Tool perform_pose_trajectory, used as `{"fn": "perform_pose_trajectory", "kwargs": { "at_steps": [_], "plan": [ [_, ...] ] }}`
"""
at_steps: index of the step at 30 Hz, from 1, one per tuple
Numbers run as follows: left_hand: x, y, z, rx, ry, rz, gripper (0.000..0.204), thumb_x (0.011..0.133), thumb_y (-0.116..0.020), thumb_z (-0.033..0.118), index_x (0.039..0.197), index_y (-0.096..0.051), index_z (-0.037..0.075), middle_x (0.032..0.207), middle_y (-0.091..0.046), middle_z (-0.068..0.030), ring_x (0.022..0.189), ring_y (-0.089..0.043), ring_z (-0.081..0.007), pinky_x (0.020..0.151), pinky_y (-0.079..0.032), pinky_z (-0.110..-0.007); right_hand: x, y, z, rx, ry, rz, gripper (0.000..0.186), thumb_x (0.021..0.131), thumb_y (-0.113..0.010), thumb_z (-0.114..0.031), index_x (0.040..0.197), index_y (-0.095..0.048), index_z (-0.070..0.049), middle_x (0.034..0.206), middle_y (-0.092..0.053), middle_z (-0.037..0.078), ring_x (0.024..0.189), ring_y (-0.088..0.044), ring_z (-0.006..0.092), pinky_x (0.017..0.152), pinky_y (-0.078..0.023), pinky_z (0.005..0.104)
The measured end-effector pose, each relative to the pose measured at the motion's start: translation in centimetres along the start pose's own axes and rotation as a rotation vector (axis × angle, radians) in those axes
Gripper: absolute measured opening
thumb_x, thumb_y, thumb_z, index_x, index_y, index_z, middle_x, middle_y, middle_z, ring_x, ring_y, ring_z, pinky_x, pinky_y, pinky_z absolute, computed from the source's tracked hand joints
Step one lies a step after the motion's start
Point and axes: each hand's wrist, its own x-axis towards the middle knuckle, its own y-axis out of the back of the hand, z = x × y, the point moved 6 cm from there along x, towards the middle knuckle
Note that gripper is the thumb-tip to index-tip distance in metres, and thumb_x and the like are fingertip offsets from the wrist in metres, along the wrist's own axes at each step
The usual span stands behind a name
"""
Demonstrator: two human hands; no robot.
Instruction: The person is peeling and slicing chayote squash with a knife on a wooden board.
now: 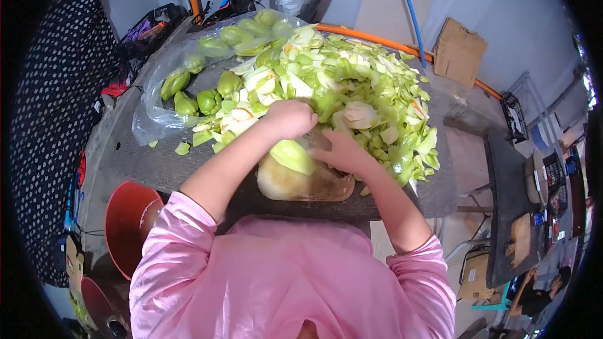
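Note:
My left hand (291, 119) is closed into a fist at the near edge of the vegetable heap; whatever is inside it is hidden. Just below it, a pale green piece of peeled chayote (291, 156) lies on a worn wooden cutting board (282, 183). Beside that piece is my right hand (342, 152), slightly blurred, with its thumb and fingers apart over the board. A faint greyish streak shows between the two hands, too smeared to name. Beyond them spreads a large heap of chayote peelings and cut pieces (377, 88).
At the far left of the table (151, 160), a clear plastic bag (147, 110) holds several whole chayotes (235, 34). A red bucket (122, 226) stands left of my arm. An orange pipe (370, 38) runs behind the heap. At the lower right, another person (537, 301) is visible.

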Motion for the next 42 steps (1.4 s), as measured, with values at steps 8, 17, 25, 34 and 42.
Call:
{"fn": "perform_pose_trajectory", "kwargs": {
  "at_steps": [8,17,25,34,42],
  "plan": [
    [-1.2,11.8,3.0,-0.237,-0.106,0.327,0.057,0.090,-0.038,0.055,0.122,-0.057,0.011,0.115,-0.060,-0.0171,0.109,-0.055,-0.0328,0.104,-0.026,-0.054,-1.0,-0.8,-2.2,-0.208,0.107,-0.008,0.044,0.084,-0.061,-0.040,0.094,-0.053,0.002,0.083,-0.061,0.023,0.081,-0.060,0.0391,0.073,-0.046,0.0449],
    [-1.7,-5.9,-6.3,-0.427,0.064,0.017,0.074,0.091,-0.019,0.065,0.136,-0.044,0.012,0.139,-0.044,-0.0106,0.132,-0.035,-0.0286,0.109,-0.012,-0.055,-0.4,-2.7,-1.7,-0.430,0.090,0.050,0.045,0.085,-0.056,-0.046,0.094,-0.052,-0.002,0.076,-0.063,0.018,0.074,-0.063,0.0356,0.065,-0.048,0.0459],
    [-5.1,-3.0,-4.4,-0.267,-0.158,0.577,0.050,0.088,-0.050,0.038,0.127,-0.047,0.008,0.124,-0.049,-0.0154,0.118,-0.043,-0.0322,0.103,-0.024,-0.049,-1.6,-5.5,-0.5,-0.461,-0.007,0.064,0.046,0.090,-0.046,-0.049,0.094,-0.054,-0.004,0.072,-0.064,0.017,0.067,-0.063,0.0348,0.059,-0.049,0.0447],
    [-13.4,-7.4,-0.6,-0.130,-0.368,0.530,0.056,0.075,-0.065,0.039,0.118,-0.050,0.006,0.117,-0.048,-0.0144,0.115,-0.042,-0.0342,0.099,-0.028,-0.051,2.6,1.9,5.6,-0.030,-0.108,0.315,0.045,0.092,-0.046,-0.045,0.092,-0.062,-0.003,0.084,-0.063,0.018,0.079,-0.060,0.0358,0.072,-0.046,0.0413],
    [-9.9,-7.5,-4.3,-0.043,-0.168,0.565,0.067,0.073,-0.066,0.052,0.121,-0.048,0.007,0.123,-0.043,-0.0156,0.116,-0.039,-0.0352,0.098,-0.029,-0.050,3.1,4.6,5.4,0.696,0.176,0.762,0.019,0.092,-0.053,-0.018,0.102,-0.050,-0.003,0.073,-0.053,0.003,0.068,-0.052,0.0114,0.065,-0.043,0.0241]
  ]
}}
